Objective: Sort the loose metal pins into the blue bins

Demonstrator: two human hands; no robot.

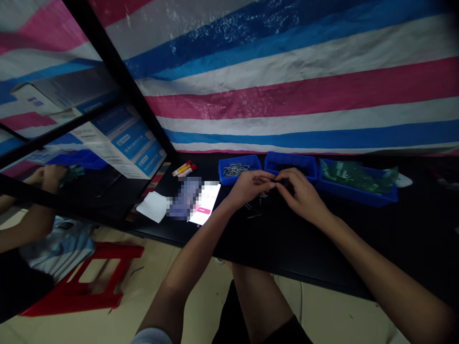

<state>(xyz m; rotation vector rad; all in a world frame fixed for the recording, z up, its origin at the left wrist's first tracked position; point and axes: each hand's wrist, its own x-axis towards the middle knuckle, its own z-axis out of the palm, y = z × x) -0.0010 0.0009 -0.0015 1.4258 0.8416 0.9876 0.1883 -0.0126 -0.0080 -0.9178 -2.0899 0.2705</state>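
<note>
My left hand (251, 187) and my right hand (297, 193) meet fingertip to fingertip above the black table (279, 243). Both have their fingers pinched together, and whatever they hold is too small and dark to make out. Behind my left hand is a blue bin of metal pins (236, 169). A second blue bin (291, 162) with dark contents stands just behind my right hand. Some loose metal pins (254, 216) lie on the table below my hands.
A long blue bin (358, 191) holds green plastic packets at the right. Left lie a lit phone (205, 203), white paper (153, 207) and glue sticks (183, 168). Boxes (125, 141) stand beyond a black frame; another person's arms (39, 205) show at far left.
</note>
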